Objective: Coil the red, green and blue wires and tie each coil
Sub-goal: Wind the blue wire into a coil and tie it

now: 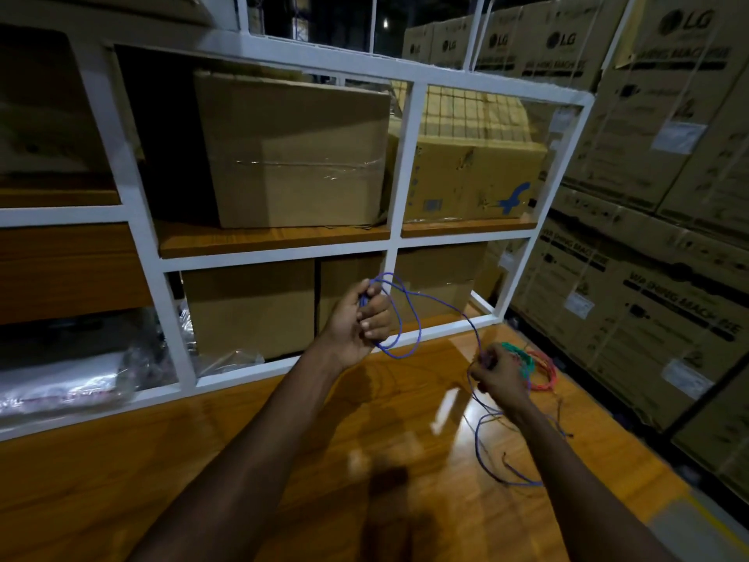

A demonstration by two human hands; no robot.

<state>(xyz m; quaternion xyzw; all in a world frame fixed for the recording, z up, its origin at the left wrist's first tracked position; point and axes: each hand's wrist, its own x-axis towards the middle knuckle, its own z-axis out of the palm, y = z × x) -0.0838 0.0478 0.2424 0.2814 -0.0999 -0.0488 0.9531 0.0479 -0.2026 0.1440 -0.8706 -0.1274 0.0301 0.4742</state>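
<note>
Noted: blue wire [420, 322] purplish; green wire [523, 356] teal; red wire [547, 373] orange-tinged. Desk [324, 419] glossy orange-brown wood grain. Rack [401, 156] white. Boxes [300, 156] plain brown; one box [466, 176] blue logo. Cartons [648, 156] brown, black print.

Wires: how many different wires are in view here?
3. The blue wire runs between the left hand and the right hand, its tail on the table. The green wire and the red wire lie coiled beyond the right hand; it may hide others.
</note>
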